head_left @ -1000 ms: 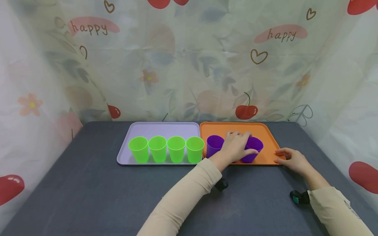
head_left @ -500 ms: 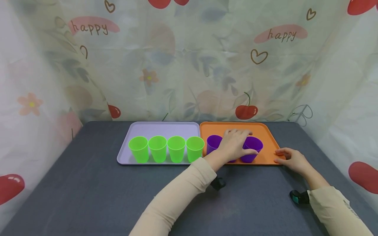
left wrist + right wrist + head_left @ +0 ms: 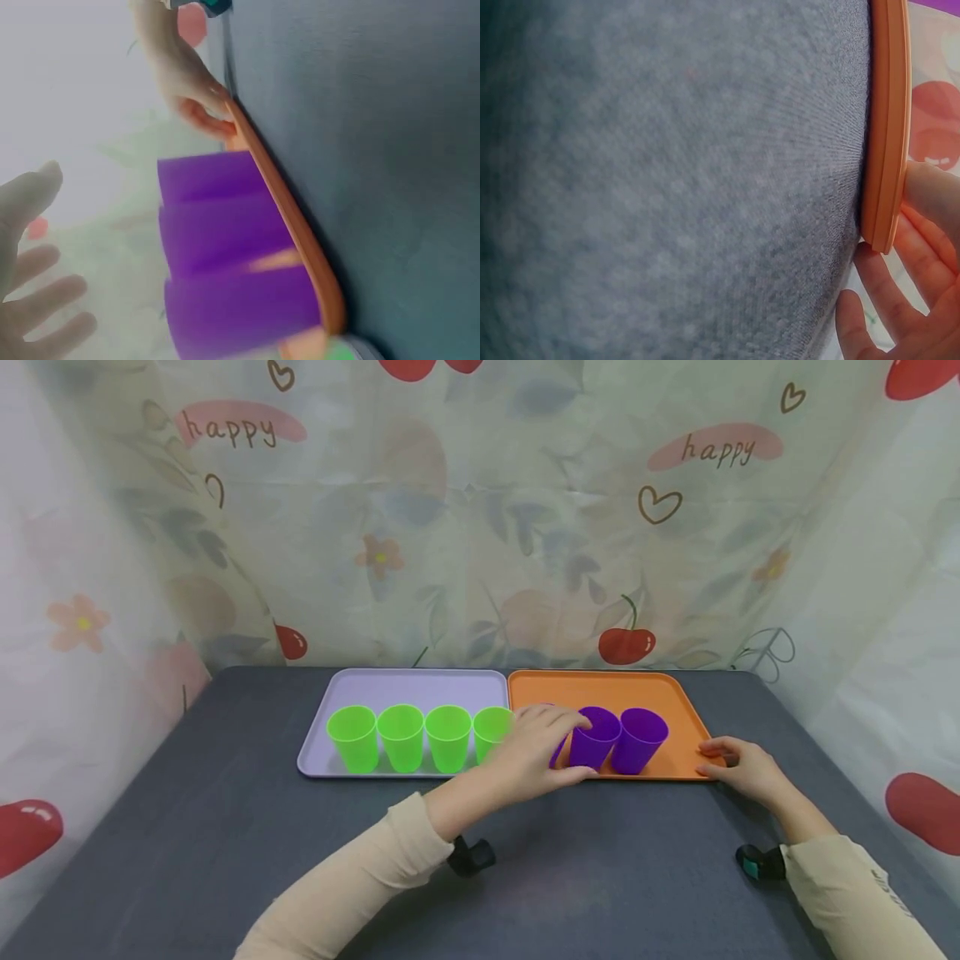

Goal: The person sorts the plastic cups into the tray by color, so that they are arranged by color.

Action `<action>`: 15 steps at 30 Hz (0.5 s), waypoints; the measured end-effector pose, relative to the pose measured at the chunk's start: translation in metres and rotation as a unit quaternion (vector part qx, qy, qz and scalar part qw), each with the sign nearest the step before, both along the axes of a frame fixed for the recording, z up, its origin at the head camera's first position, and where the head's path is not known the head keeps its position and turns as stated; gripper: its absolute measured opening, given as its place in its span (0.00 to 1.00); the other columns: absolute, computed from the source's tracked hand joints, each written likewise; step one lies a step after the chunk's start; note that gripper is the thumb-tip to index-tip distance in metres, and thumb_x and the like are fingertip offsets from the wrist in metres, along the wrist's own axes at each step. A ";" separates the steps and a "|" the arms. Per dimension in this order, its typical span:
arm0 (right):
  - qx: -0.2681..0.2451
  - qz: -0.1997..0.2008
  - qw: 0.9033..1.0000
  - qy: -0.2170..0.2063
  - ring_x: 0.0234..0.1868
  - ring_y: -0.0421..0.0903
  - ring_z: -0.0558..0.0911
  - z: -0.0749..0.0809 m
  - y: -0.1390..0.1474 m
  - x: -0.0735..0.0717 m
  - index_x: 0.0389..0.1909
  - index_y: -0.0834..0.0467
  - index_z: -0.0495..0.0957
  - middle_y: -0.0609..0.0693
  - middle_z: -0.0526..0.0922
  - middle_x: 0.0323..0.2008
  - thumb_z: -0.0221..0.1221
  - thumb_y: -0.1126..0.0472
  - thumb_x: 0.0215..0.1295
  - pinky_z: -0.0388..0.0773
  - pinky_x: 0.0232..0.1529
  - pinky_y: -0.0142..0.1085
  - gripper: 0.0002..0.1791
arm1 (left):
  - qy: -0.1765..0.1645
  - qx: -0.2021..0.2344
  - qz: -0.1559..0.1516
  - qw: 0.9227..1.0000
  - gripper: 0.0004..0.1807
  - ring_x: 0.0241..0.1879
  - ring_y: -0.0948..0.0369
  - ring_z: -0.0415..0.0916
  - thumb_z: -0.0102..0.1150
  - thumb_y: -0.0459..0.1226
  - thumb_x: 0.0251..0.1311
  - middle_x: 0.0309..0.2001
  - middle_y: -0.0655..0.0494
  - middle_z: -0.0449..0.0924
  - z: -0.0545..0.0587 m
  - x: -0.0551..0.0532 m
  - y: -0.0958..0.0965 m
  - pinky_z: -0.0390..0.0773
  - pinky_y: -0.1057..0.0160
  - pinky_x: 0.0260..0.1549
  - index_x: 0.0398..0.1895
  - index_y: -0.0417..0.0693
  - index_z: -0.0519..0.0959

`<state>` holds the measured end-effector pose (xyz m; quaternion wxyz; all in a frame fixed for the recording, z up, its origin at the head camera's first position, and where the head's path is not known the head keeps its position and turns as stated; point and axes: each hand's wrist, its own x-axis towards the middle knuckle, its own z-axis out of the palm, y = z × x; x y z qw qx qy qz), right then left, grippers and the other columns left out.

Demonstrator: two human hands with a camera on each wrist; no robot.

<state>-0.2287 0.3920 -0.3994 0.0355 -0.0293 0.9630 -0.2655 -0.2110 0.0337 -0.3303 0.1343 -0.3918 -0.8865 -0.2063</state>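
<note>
My left hand (image 3: 528,752) is in front of the cups with fingers and thumb spread, holding nothing. In the left wrist view its fingers (image 3: 56,300) are apart from the cups. Three purple cups stand side by side on the orange tray (image 3: 678,714): the right one (image 3: 639,742), the middle one (image 3: 596,739), and a left one (image 3: 240,311) mostly covered by the hand in the head view. My right hand (image 3: 750,768) pinches the tray's near right corner, its thumb (image 3: 930,191) at the rim and fingers along the outer side.
A lilac tray (image 3: 420,681) adjoins the orange one on the left. Several green cups stand in a row on it, the leftmost (image 3: 354,743) near its left side; the rightmost (image 3: 491,731) is partly hidden by my left hand. Grey cloth (image 3: 600,868) covers the table.
My left hand has drawn back leftward and toward me, away from the purple cups, uncovering the middle one. The right hand keeps its place at the orange tray.
</note>
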 end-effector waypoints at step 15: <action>0.059 0.001 0.997 0.050 0.54 0.70 0.71 0.017 -0.012 0.005 0.56 0.70 0.68 0.72 0.72 0.54 0.53 0.52 0.67 0.69 0.50 0.60 0.26 | 0.034 0.092 0.157 0.983 0.29 0.55 0.48 0.72 0.69 0.44 0.48 0.53 0.46 0.77 -0.018 0.013 -0.161 0.69 0.45 0.54 0.53 0.42 0.74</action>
